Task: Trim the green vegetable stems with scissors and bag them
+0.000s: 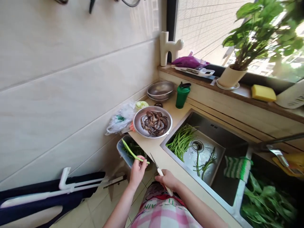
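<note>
My left hand (pixel 138 168) is closed around a long, light green vegetable stalk (pixel 129 149). The stalk slants up and left, its far end above a bin (pixel 120 152) that holds green leaves. In my right hand (pixel 169 180) is a small knife (pixel 160 172) with a white handle; its thin blade points up and left, apart from the stalk. Both hands are in front of the counter edge, over my pink checked clothing (pixel 163 212). Just beyond them on the counter stands a metal bowl (pixel 137 122) of raw shrimp (pixel 154 123).
Right of me, the steel sink (pixel 218 166) holds green beans (pixel 180 142); leafy greens (pixel 268 202) fill the second basin. A green shaker bottle (pixel 182 96), stacked metal bowls (pixel 161 89) and a plastic bag (pixel 121 117) stand behind. A potted plant (pixel 231 76) is on the sill.
</note>
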`<state>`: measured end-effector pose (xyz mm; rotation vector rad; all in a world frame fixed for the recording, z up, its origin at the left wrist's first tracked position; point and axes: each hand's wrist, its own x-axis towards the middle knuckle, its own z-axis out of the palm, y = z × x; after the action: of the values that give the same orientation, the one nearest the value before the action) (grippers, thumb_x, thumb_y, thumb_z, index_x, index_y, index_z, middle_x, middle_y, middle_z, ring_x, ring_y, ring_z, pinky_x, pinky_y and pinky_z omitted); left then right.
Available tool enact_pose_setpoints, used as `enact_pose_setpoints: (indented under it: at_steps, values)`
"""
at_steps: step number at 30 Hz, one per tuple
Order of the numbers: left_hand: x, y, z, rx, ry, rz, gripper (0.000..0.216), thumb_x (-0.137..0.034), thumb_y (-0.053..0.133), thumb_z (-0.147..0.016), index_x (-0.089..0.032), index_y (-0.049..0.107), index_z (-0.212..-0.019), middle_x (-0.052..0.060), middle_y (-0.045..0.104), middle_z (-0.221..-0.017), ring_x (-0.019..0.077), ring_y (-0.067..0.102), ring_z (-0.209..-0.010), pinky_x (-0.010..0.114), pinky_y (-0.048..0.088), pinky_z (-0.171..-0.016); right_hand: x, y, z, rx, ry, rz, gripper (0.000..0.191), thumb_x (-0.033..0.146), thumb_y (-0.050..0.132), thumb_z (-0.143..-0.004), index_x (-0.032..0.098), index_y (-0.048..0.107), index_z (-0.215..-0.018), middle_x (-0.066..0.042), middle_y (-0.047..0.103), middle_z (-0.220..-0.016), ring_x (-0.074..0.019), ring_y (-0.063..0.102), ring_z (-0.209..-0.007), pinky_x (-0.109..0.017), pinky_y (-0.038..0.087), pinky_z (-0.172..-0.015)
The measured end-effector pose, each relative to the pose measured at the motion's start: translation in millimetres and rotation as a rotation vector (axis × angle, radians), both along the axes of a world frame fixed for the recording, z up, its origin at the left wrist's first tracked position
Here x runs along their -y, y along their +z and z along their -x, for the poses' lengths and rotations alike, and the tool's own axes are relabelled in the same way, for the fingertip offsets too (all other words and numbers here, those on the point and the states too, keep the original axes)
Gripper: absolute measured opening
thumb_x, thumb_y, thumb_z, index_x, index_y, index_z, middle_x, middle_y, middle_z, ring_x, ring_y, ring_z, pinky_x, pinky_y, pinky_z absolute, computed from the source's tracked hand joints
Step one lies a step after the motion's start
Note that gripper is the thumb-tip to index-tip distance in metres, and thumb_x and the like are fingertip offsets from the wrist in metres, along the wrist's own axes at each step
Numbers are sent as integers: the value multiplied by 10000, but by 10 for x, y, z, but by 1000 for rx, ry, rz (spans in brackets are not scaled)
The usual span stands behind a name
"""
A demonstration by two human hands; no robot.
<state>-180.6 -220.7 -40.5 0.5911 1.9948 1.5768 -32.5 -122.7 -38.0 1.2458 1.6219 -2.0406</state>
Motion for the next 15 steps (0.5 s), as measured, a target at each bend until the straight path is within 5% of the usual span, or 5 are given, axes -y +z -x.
enact_pose_setpoints:
  at_steps: [4, 7, 11, 15]
  values:
    - [-511, 291, -424, -96, -347, 54, 137, -263, 629, -764, -215, 602, -890, 24, 623, -818, 155, 619, -670, 254, 478, -674, -135, 166, -729, -87, -258, -45, 195, 318, 612, -663, 203, 463, -715, 61, 448, -562, -105, 418, -477, -245, 354, -479]
    - [-1076, 293, -799, -80, -585, 143, 220, -198, 634, -730, -229, 598, -945, 3, 614, -712, 179, 602, -659, 260, 449, -689, -226, 314, -1337, -198, -598, -29, 284, 372, 644, -633, 194, 504, -804, 35, 479, -657, -132, 471, -574, -275, 424, -575]
    - [-1844, -27, -1389, -55, -762, 393, 307, -84, 694, -616, -218, 558, -857, 2, 610, -659, 223, 621, -743, 285, 429, -744, -232, 389, -2054, -172, -886, -25, 396, 435, 703, -612, 182, 543, -871, 21, 500, -694, -144, 478, -606, -292, 431, -617]
    - [-2326, -438, -1995, 27, -821, 438, 231, -108, 741, -618, -189, 548, -717, 21, 621, -687, 212, 622, -769, 314, 446, -761, -121, 280, -2513, -93, -1048, -10, 453, 500, 728, -570, 198, 539, -849, 45, 466, -625, -136, 465, -542, -292, 408, -580]
